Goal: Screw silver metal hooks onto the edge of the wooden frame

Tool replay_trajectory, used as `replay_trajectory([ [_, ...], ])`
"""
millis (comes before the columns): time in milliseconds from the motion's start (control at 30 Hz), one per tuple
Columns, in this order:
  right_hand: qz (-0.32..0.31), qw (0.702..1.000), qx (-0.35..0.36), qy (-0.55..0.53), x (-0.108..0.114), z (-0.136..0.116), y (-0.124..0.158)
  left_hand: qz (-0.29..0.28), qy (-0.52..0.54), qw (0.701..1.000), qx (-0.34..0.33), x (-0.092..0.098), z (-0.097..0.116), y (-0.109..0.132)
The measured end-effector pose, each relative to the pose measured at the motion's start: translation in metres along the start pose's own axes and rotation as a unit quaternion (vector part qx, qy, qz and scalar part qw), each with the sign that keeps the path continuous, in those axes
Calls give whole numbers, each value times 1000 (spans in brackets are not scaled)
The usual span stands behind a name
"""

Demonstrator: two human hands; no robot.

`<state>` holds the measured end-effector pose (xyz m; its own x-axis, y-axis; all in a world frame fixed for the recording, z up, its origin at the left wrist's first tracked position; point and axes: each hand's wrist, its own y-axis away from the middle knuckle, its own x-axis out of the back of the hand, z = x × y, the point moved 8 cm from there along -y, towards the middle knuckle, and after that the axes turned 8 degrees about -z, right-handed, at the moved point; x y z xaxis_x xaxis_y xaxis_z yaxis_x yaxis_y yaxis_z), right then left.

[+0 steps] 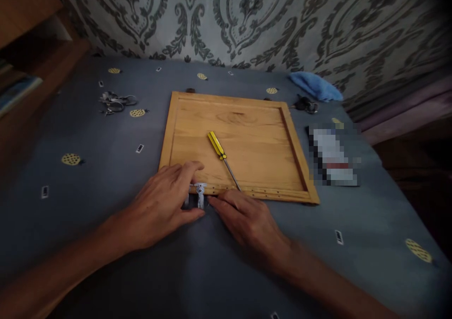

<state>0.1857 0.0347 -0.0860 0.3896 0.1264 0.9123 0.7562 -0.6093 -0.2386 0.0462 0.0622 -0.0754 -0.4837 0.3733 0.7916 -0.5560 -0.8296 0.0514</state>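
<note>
A wooden framed panel (pixel 233 121) lies flat on the table, with a row of small dark holes along its near rail. At that rail sits a silvery metal fitting, hinge-like in shape (pixel 200 195). My left hand (pixel 162 201) is curled round it, forefinger above the rail and thumb below, partly hiding the metal. Just right of the fitting, my right hand (pixel 249 215) is closed at the rail's near edge. Whatever its fingertips pinch is too small to make out. A yellow-handled screwdriver (pixel 216 145) rests on the panel, its tip close to my right hand.
Loose metal pieces (pixel 115 103) lie at the left. Behind the panel's right corner are a small dark object (pixel 306 104) and a blue cloth (pixel 316 86). A blurred-out flat item (pixel 334 156) lies to the right. Patterned wallpaper (pixel 197 22) rises at the back.
</note>
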Motion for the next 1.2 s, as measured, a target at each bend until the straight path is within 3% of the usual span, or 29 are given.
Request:
replay_trajectory([
  [233, -45, 998, -29, 14, -2, 2, 0, -2, 3, 1000, 0, -1, -1, 0],
  [533, -38, 997, -38, 48, -3, 4, 3, -9, -4, 1000, 9, -1, -1, 0],
  [700, -47, 992, -74, -92, 4, 12, -6, -9, 1, 1000, 10, -1, -1, 0],
  [900, -78, 943, -152, -285, 0, 35, -29, -14, 9, 1000, 7, -2, -1, 0],
  [1033, -126, 909, -209, -337, -9, 45, -36, -20, 12, 1000, 3, -2, 0, 0],
  [1200, -156, 891, -225, -362, -12, 43, -41, -27, 14, 1000, 1, -1, 2, 0],
])
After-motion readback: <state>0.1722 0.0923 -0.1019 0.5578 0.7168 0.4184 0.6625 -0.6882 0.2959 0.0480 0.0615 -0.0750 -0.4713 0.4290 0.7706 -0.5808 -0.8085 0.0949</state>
